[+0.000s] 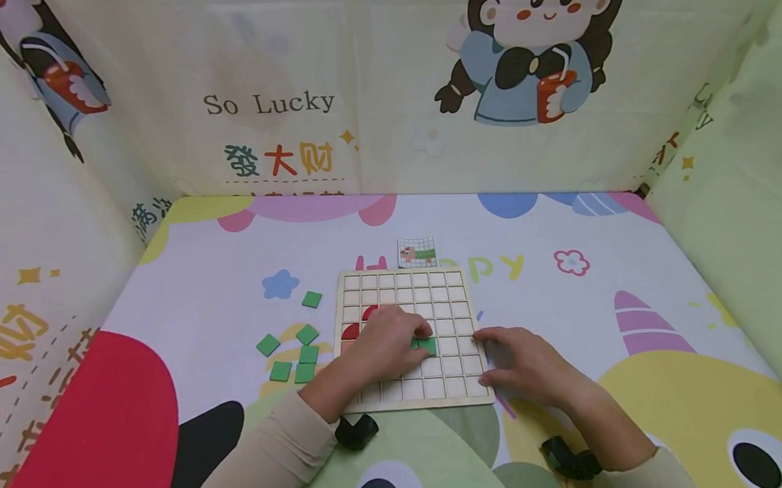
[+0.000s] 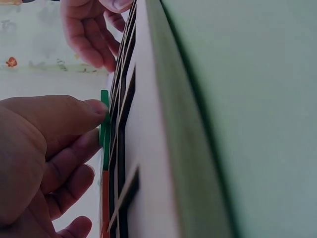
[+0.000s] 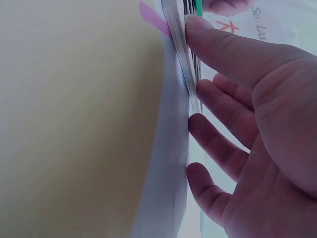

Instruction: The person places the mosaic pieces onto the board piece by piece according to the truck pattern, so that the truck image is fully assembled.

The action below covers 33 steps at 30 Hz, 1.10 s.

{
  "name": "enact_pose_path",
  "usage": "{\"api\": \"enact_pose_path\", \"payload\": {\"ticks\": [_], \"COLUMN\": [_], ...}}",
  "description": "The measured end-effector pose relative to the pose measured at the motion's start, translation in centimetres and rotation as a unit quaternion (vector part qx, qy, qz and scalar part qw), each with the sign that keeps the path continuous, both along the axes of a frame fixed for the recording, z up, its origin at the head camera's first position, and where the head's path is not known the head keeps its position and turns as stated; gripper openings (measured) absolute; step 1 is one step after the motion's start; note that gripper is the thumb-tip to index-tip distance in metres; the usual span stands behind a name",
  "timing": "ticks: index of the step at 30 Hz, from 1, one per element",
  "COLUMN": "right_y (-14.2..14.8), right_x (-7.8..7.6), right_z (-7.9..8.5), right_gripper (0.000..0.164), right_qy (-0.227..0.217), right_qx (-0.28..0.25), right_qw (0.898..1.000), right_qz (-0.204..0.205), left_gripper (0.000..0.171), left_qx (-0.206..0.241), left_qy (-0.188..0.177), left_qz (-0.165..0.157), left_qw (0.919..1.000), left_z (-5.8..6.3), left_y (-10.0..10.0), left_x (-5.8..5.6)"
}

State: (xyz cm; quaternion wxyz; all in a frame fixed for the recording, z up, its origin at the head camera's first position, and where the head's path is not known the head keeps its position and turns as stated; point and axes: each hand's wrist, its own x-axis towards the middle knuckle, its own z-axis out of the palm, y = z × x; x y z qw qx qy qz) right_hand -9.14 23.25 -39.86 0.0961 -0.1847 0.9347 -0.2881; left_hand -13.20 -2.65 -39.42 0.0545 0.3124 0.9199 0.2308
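Note:
A wooden grid board (image 1: 460,405) lies flat on the table. Over its middle, my left hand (image 1: 387,344) pinches a green square tile (image 2: 104,121) between thumb and finger, right at the grid. Green (image 1: 430,347) also shows beside the thumb in the head view. Two red rounded pieces (image 1: 351,331) sit in cells on the left, partly behind the hand; an orange-red piece (image 2: 105,198) shows along the board in the left wrist view. My right hand (image 1: 527,360) rests its thumb and fingertips against the board's right edge, with its other fingers loosely spread.
Several loose green square tiles (image 1: 308,355) lie left of the board. A small pattern card (image 1: 417,253) with a gridded picture is just beyond its far edge. The table's printed cloth (image 1: 215,288) meets printed fabric walls (image 1: 397,151) at the back and sides.

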Motion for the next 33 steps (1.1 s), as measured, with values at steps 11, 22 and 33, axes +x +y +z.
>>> {"api": "enact_pose_path", "payload": {"ticks": [11, 22, 33], "right_y": [0.0, -0.13, -0.1], "right_x": [0.03, 0.11, 0.01], "right_z": [-0.01, 0.1, -0.04], "right_gripper": [0.058, 0.058, 0.058], "right_qy": [0.0, -0.006, 0.001], "right_qx": [0.001, 0.002, 0.003], "right_qw": [1.0, 1.0, 1.0], "right_qz": [0.001, 0.0, 0.005], "left_gripper": [0.019, 0.017, 0.017], "left_qx": [-0.006, -0.007, -0.005], "left_qy": [0.006, 0.007, 0.01], "left_qz": [0.006, 0.005, 0.011], "left_qw": [0.9999, 0.9999, 0.9999], "left_z": [-0.02, -0.1, -0.17], "left_y": [0.21, 0.55, 0.42], "left_x": [-0.02, -0.09, 0.02]}}
